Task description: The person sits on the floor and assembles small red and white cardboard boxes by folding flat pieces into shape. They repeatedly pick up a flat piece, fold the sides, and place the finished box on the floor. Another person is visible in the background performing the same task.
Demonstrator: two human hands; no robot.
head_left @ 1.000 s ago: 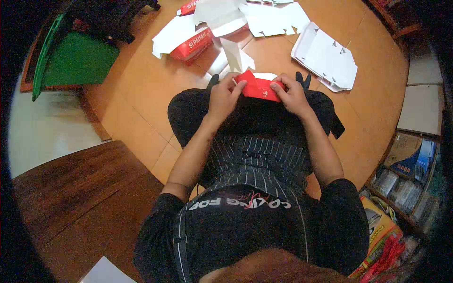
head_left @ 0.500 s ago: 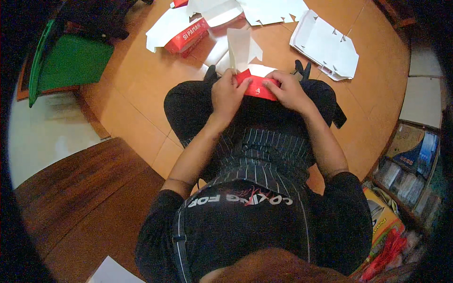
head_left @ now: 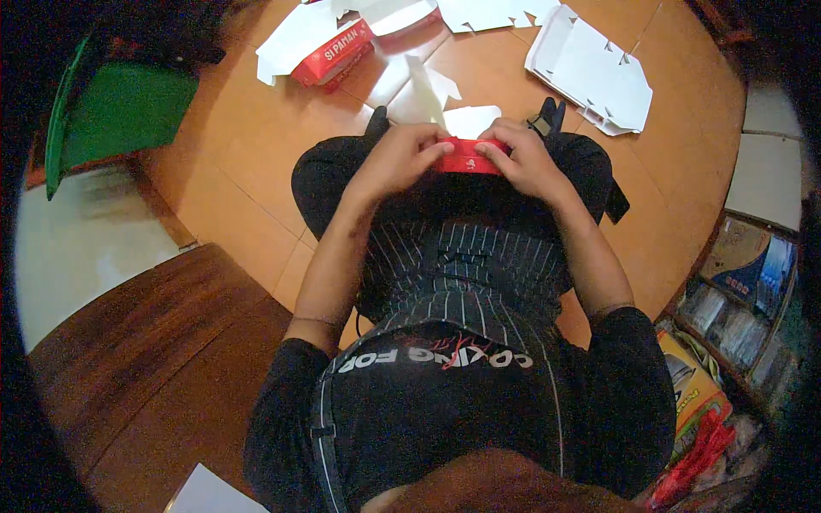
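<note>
A red and white paper food box, partly folded, is held above my lap between both hands. My left hand grips its left corner, the thumb lying along the red front panel. My right hand pinches the right corner, thumb on the front and fingers behind. White inner flaps stand up behind the red edge, one of them leaning out to the far left. Fingertips on the far side of the box are hidden.
Folded red and white boxes sit on the orange tiled floor at the far left. Flat white box sheets lie stacked at the far right. A dark wooden surface is at left, a green panel beyond it, and packaged goods at right.
The box's red front has levelled and now shows as a narrower band with a crease. My left hand has turned, its wrist swinging out to the left. My right hand still grips its corner.
</note>
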